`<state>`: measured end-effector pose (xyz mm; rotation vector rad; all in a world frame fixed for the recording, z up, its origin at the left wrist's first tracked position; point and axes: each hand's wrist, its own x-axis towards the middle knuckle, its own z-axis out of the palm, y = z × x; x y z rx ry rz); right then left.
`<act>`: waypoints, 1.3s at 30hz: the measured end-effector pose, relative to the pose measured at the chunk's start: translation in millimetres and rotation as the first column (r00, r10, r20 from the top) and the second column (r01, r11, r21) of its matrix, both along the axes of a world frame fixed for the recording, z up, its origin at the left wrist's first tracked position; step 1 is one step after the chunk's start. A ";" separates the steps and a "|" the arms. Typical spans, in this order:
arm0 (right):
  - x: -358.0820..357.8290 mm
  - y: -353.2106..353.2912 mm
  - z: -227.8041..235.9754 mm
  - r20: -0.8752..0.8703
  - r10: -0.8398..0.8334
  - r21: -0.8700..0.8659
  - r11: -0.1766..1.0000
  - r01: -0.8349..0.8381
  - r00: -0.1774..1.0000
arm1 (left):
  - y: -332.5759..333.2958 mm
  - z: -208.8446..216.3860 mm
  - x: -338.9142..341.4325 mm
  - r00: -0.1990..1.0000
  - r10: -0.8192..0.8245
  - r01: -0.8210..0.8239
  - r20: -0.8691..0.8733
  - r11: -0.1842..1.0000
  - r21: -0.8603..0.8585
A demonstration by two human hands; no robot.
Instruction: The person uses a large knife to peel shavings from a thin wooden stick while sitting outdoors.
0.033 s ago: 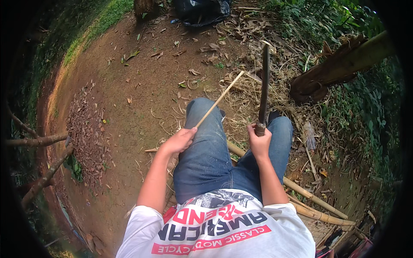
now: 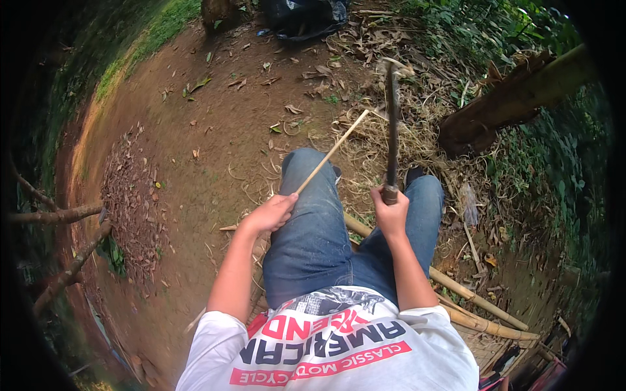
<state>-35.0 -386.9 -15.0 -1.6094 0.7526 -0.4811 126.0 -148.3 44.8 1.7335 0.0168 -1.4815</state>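
The left hand (image 2: 272, 212) holds a thin, pale stick (image 2: 332, 153) slanting forward across the knee of the blue jeans (image 2: 306, 251). The right hand (image 2: 392, 210) grips a machete (image 2: 392, 130), its dark blade pointing away. Pale curled shavings (image 2: 420, 127) litter the ground beyond, below a black plastic bag (image 2: 305, 19).

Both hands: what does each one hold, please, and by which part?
The left hand holds a thin pale stick toward its near end; the right hand holds a long-bladed knife by its handle.
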 end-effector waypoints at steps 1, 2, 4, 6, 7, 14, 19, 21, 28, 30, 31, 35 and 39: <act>5.3 -0.4 3.1 -0.026 0.072 -0.086 0.993 -0.074 0.997 | -1.3 4.9 0.5 1.000 -0.010 0.010 -0.020 1.000 0.017; 10.8 -0.3 7.5 -0.060 0.140 -0.172 0.974 -0.148 0.988 | -3.0 8.9 0.8 0.999 -0.022 0.023 -0.043 0.999 0.031; 23.0 4.9 11.3 -0.173 0.258 -0.346 0.888 -0.304 0.951 | -3.3 9.5 2.3 0.994 -0.035 0.039 -0.107 0.999 0.036; 36.5 8.2 12.7 -0.337 0.330 -0.470 0.753 -0.461 0.882 | 4.6 3.6 0.6 0.981 -0.023 0.028 -0.194 0.999 0.024; 43.6 8.5 14.5 -0.434 0.335 -0.511 0.673 -0.534 0.837 | 7.4 0.7 -2.0 0.980 -0.004 0.005 -0.201 1.000 0.005; 80.6 -66.7 -2.4 -0.695 0.124 -0.419 0.731 -0.538 0.709 | 12.2 6.6 -16.3 0.991 0.069 -0.070 -0.116 0.997 -0.009; 79.8 -42.6 18.2 -0.675 0.232 -0.437 0.638 -0.634 0.700 | 9.5 -2.1 -8.7 0.980 0.089 -0.095 -0.180 0.995 -0.021; 71.6 -23.9 7.8 -0.663 0.337 -0.455 0.527 -0.718 0.668 | 11.5 -9.6 -8.3 0.970 0.112 -0.122 -0.217 0.992 -0.034; 82.2 -52.8 -9.6 -0.740 0.286 -0.465 0.436 -0.770 0.609 | 6.5 -8.4 -16.7 0.982 0.158 -0.162 -0.107 0.986 -0.026; 86.4 -56.1 -11.6 -0.745 0.259 -0.485 0.422 -0.766 0.615 | 4.5 -6.9 -14.9 0.981 0.156 -0.160 -0.114 0.987 -0.032; 86.6 -60.5 -13.2 -0.736 0.269 -0.493 0.418 -0.763 0.622 | 3.8 -6.7 -15.7 0.982 0.154 -0.158 -0.109 0.987 -0.031; 83.1 -131.5 -12.8 -0.780 -0.071 -0.502 0.663 -0.555 0.622 | 18.9 -8.4 -20.0 0.976 0.179 -0.186 -0.122 0.982 -0.045; 39.5 -175.4 -13.6 -0.810 -0.208 -0.493 0.748 -0.444 0.548 | 27.8 -22.1 -15.6 0.946 0.254 -0.275 -0.201 0.958 -0.086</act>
